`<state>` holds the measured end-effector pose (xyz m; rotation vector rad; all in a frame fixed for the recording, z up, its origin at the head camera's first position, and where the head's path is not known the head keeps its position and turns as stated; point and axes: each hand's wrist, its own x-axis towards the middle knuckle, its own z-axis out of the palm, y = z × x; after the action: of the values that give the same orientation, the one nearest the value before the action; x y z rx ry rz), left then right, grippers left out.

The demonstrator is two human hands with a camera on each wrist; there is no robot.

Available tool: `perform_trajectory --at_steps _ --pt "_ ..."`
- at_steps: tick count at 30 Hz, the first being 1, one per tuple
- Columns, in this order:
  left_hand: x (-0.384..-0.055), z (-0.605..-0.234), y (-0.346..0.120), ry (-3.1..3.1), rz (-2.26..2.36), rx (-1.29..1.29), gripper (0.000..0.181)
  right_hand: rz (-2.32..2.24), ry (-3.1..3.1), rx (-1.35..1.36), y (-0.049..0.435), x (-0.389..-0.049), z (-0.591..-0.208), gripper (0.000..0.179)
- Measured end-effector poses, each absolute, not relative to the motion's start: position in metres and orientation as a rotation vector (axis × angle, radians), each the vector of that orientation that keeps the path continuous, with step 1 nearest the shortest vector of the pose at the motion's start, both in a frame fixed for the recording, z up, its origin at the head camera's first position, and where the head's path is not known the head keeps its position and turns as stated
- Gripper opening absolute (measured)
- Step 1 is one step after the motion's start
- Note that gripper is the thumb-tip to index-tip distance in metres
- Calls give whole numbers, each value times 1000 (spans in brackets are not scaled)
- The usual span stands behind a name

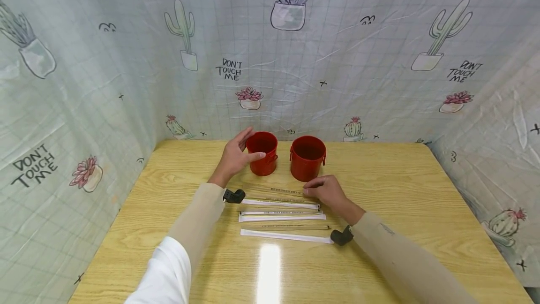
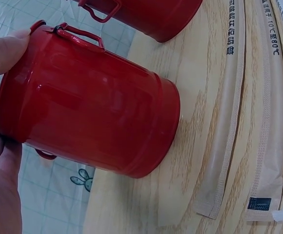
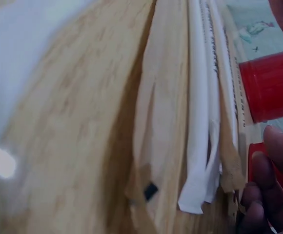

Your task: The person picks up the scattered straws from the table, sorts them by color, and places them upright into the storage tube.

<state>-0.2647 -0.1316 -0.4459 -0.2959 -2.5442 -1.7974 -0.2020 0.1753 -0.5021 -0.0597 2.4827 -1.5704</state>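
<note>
Left wrist view gives the smooth outer side of the left red bucket, left hand grasping its rim with thumb and fingers, and a dark square on one wrapper end, a detail lost in the head view. Head view alone looks into its mouth, which points up, the long axis upright above the counter, just beside the right red bucket. Nearer, wrapped straws run lengthwise left to right; whether the right hand's bent fingers pinch one, I cannot tell.
</note>
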Motion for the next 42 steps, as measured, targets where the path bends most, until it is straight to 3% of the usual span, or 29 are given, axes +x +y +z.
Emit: perform_trajectory --at_steps 27,42 --pt "-264 -443 -130 -2542 -1839 -301 81 -1357 2631 -234 169 -202 -505 5" --pt "-264 -443 -132 -2546 -1830 -299 80 -1237 2593 -519 182 -203 -505 11"
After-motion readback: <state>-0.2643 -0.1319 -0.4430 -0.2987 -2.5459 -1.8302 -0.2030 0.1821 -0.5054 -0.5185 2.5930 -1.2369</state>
